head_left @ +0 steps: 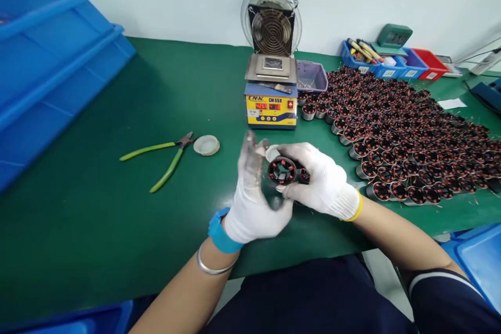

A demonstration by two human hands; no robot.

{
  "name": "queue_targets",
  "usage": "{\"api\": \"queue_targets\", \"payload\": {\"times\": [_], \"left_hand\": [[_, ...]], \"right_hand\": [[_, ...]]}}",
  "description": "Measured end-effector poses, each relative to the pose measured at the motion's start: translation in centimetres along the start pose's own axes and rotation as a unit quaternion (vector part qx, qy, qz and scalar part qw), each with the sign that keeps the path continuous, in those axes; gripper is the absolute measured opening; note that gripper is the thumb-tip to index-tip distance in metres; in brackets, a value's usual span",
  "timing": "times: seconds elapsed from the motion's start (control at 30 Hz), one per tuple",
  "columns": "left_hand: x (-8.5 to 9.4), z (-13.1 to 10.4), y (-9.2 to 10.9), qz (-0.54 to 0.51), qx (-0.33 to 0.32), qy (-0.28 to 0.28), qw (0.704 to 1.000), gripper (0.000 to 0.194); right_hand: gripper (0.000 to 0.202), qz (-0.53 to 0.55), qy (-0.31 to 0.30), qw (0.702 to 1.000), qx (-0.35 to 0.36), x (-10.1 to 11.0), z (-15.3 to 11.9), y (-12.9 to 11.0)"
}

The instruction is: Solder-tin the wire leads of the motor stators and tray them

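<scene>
My right hand (323, 182), in a white glove with a yellow cuff, grips a stator (293, 170) between fingers and thumb. The stator is a dark ring with copper windings inside, its round opening turned towards me. Beside it my left hand (252, 203), also gloved, has its fingers raised and its thumb spread away from them; I see nothing held in it. Partly behind my right fingers is another stator (303, 175). A pale round dish (273, 152) shows in part behind the held one.
Green-handled cutters (172, 168) lie open beside a small white dish (206, 145). A yellow-blue solder pot (271, 106) stands at the back, near a purple tray (312, 76). Rows of stators (407, 141) cover the right side. Blue crates (58, 62) stand left; small bins (391, 65) line the wall.
</scene>
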State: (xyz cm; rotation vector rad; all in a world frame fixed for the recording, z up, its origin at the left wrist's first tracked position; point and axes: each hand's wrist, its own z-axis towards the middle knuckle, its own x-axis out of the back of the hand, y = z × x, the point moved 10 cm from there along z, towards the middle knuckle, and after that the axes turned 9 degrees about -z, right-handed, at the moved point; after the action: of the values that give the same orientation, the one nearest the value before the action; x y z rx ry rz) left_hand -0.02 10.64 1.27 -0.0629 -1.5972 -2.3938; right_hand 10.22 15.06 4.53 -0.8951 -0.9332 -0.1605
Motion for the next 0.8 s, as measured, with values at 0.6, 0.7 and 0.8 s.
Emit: {"api": "queue_targets", "payload": {"times": [0.6, 0.7, 0.8], "left_hand": [[4.0, 0.9, -0.8, -0.219, 0.087, 0.158, 0.959, 0.027], [1.1, 1.0, -1.4, -0.129, 0.158, 0.049, 0.978, 0.022], [2.5, 0.7, -0.9, -0.107, 0.148, 0.100, 0.978, 0.019]], "right_hand": [[0.049, -0.226, 0.017, 0.959, 0.168, 3.3, -1.4, -1.2], [0.051, -0.213, 0.005, 0.958, 0.193, 2.5, -1.3, -1.8], [0.049, -0.226, 0.000, 0.959, 0.170, 2.5, -0.9, -1.3]]}}
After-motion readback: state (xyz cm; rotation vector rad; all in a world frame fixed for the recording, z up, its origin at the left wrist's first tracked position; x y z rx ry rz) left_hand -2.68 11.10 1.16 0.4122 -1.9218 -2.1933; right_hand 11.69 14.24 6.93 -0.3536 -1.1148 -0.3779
